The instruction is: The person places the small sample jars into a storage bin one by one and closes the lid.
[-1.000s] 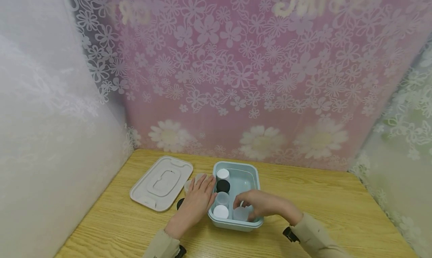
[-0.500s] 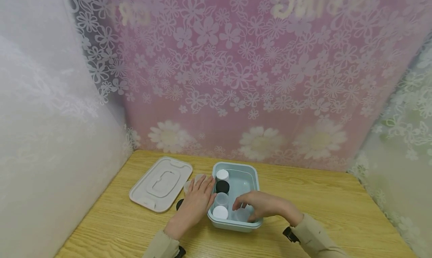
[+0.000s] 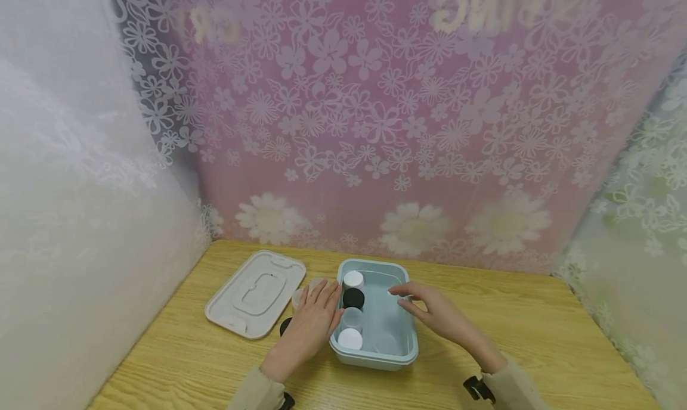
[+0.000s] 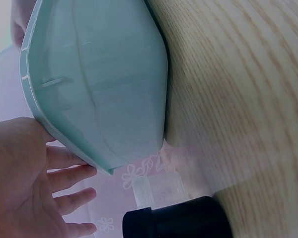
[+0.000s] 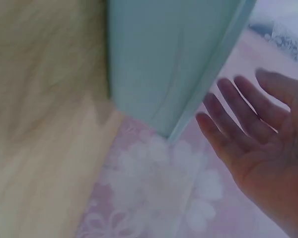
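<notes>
A pale blue plastic box (image 3: 394, 326) stands on the table. Along its left side runs a row of small lidded jars: a white lid (image 3: 353, 279), a black lid (image 3: 353, 298), a translucent lid (image 3: 352, 319) and another white lid (image 3: 350, 339). At the front right inside the box, the faint outline of a clear jar (image 3: 383, 342) shows. My left hand (image 3: 311, 323) rests at the left rim with straight fingers. My right hand (image 3: 432, 311) hovers by the right rim, fingers loosely bent, holding nothing; the right wrist view also shows this hand (image 5: 263, 124) free of objects.
A white box lid (image 3: 256, 294) lies flat to the left. Between it and the box, partly behind my left hand, stand a black jar (image 4: 179, 220) and a clear jar (image 4: 161, 189). A flowered curtain (image 3: 343, 130) hangs behind the wooden table (image 3: 483, 362).
My right hand has let go of the clear jar at the box's front right and risen out toward the right rim. The left hand stays at the left rim.
</notes>
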A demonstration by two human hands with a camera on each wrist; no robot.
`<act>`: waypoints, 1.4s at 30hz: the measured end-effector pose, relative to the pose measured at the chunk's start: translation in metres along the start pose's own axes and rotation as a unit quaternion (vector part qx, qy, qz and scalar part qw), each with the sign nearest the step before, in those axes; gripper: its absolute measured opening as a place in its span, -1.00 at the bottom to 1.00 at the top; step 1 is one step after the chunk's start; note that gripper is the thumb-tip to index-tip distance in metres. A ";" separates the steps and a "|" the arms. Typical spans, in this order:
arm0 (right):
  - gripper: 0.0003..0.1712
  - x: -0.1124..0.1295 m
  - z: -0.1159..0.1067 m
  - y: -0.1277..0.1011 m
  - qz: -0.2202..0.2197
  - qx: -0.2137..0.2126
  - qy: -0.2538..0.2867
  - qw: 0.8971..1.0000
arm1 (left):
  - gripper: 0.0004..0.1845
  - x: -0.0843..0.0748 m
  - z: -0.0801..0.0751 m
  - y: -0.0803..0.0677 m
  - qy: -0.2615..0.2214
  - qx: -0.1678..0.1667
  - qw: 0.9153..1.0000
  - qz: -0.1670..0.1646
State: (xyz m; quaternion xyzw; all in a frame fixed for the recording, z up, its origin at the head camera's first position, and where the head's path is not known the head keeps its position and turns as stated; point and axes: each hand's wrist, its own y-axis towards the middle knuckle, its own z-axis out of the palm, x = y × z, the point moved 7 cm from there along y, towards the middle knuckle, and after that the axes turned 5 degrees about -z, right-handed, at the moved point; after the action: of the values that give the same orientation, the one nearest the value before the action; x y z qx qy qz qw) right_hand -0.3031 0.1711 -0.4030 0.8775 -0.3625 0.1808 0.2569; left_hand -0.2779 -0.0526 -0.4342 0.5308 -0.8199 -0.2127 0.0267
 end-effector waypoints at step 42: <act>-0.31 0.002 0.021 -0.037 0.073 0.009 -0.218 0.973 | -0.55 0.011 -0.013 0.008 -0.081 0.006 0.996 0.023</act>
State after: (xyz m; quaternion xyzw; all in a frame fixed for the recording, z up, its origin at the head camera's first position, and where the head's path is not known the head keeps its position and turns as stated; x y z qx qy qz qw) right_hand -0.2723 0.1799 -0.4307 0.8692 -0.4713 0.0064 0.1496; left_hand -0.2862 -0.0631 -0.4214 0.4932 -0.8325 -0.2493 -0.0384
